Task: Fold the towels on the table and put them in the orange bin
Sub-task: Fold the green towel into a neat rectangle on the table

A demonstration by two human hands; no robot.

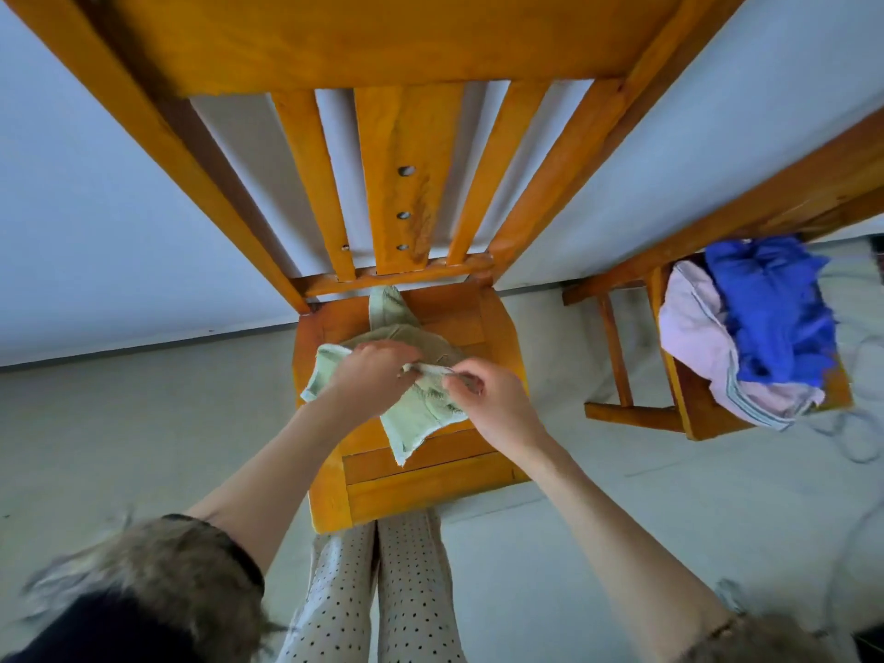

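Looking down from my head camera, I see a pale green towel spread rumpled across the seat of an orange wooden chair right in front of my knees. My left hand rests over the towel's middle with its fingers curled onto a rolled edge of the cloth, so that grip is holding the towel. My right hand is just beside it, thumb and fingers pinched narrowly on the same rolled edge; the two hands nearly meet above the centre of the seat. One corner of the towel points toward the chair's back slats, another hangs toward the seat's front edge, and a third shows to the left of my left wrist.

To my right, well apart from the chair, stands a second wooden chair carrying a heap of cloth: a bright blue towel on top of a pale pink towel. My dotted trousers show below the seat, on a grey floor.
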